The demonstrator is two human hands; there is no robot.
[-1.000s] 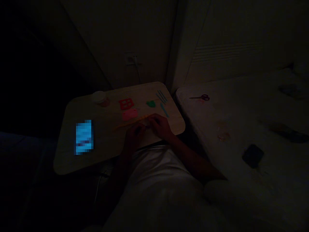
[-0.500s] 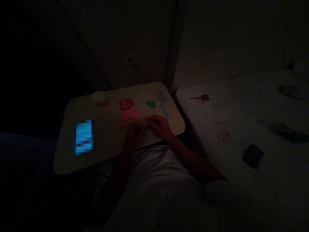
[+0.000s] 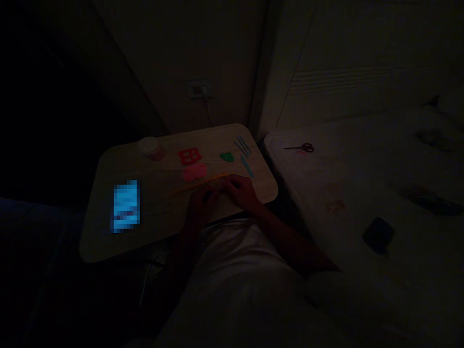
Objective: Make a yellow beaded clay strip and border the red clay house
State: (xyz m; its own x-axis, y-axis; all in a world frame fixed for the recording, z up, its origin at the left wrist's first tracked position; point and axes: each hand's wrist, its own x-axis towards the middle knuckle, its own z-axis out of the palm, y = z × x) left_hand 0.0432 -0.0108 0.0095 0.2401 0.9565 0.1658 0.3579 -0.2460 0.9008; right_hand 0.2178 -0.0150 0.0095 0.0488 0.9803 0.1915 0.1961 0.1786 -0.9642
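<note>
Your left hand (image 3: 203, 199) and right hand (image 3: 237, 188) meet over the tabletop (image 3: 152, 241), fingers curled; you cannot tell what either grip holds. The orange strip (image 3: 197, 184) lies just beyond them, below the pink piece (image 3: 195, 171).

L hand (image 3: 203, 199) + R hand (image 3: 237, 188) together — fingers bent

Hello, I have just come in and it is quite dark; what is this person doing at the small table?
The left hand and right hand are close together at the near edge of the table, fingers nearly meeting; whether they hold something small is too dark to tell. Just beyond them lies a long orange strip. Past it are a pink piece, a red frame-like piece and a green piece, with a cup farther left.
</note>
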